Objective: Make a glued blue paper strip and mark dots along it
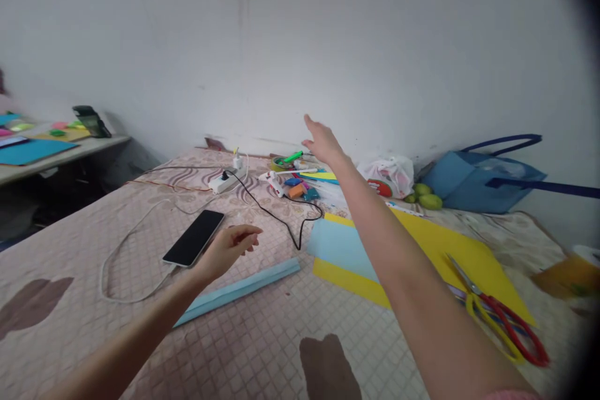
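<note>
My left hand (232,248) hovers over the table beside a black-screened phone (195,239), its fingers curled in with nothing visible in them. Below it lies a folded light-blue paper strip (253,281). My right hand (323,142) is stretched out toward the wall, thumb and fingers apart, holding nothing. It is above the small things at the back: a green marker (294,156), a tape roll (280,164), a white glue gun (273,184) and an orange block (297,191). My right forearm partly hides a light-blue sheet (342,246) and yellow sheets (435,237).
Scissors (482,300) with red and yellow handles lie at right. A power strip (227,180) and cables run across the left. Toward the wall are a plastic bag (391,176), green fruit (430,201) and a blue bag (478,181). Another table (94,149) stands far left.
</note>
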Demonstrator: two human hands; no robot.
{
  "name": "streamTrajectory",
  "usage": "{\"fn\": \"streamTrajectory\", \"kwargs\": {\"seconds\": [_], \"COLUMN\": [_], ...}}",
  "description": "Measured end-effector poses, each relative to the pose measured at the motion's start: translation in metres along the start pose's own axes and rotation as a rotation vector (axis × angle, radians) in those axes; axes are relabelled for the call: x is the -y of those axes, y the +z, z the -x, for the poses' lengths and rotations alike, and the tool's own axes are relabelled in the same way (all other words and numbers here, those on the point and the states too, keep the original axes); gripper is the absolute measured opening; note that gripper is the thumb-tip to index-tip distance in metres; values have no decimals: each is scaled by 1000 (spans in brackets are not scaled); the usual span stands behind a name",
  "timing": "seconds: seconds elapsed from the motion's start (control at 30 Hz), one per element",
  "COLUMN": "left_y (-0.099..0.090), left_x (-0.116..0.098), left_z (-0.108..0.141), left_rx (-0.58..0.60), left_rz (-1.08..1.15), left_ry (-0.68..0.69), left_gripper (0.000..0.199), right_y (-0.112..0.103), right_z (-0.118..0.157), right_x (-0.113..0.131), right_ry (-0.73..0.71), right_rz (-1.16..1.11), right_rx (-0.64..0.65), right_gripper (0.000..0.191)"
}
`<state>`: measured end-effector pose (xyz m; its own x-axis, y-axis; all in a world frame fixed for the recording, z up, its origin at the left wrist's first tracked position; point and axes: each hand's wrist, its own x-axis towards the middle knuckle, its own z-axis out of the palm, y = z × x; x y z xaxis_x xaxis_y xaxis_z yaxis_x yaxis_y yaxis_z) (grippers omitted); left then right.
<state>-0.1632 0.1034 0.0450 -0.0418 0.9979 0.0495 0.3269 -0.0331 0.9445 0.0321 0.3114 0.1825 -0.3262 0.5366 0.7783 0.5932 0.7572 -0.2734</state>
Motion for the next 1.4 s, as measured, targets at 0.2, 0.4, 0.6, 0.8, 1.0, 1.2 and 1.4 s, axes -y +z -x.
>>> {"fn": "streamTrajectory", "kwargs": {"seconds": [0.2,0.4,0.6,0.8,1.0,1.2,1.4], "left_y": [-35,-50,-24,12,28,35,83], "left_x": [24,38,40,39,35,21,0], "left_z": [-1,3,20,36,39,47,59], "left_rx": [-110,-150,66,248,210,232,326], "left_rz": [-64,-272,-525,-757,-855,-828,-709], "left_ry": [14,82,222,259,203,250,444], "left_gripper": [30,37,45,51,36,25,29], "right_y": [-5,-28,-47,-60,-80,-85,-86], "right_z": [25,96,180,263,323,349,347], "right_x": [-11,-14,-4,16,30,28,30], "right_ry": [123,257,426,570,679,797,841], "right_rz": [82,81,-127,-339,-402,-483,-587], "right_rx": [-45,-26,187,319,351,199,154], "right_gripper": [16,24,30,28,27,27,29]}}
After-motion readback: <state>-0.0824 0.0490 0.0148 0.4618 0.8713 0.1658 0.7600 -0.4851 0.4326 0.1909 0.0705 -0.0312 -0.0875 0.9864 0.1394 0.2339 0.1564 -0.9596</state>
